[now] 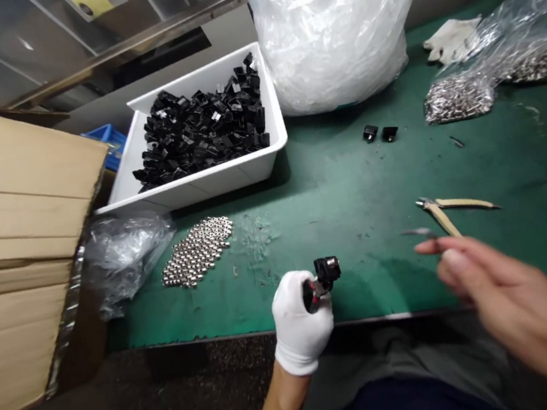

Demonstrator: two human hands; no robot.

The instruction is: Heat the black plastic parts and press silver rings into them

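My left hand (299, 319), in a white glove, is closed around a tool with dark and red handles, which look like pliers. At the tool's upper end sits a small black plastic part (323, 272) with a shiny metal piece on its right side. My right hand (496, 290), bare and blurred, pinches a thin grey pointed tool (419, 232); its exact kind is unclear. Beyond those fingers lie cutting pliers (438, 206) with cream handles, jaws parted. Left of the glove, many small metal fittings (198, 252) stand in a neat patch on the green table (344, 209).
A white bin (211, 188) holds a heap of black plastic parts. Behind stands a large clear plastic bag (336, 28). Two loose black parts (380, 133) lie mid-table, with bagged metal fittings (458, 96) and a white glove (450, 39) at right. A cardboard box (19, 265) flanks the left.
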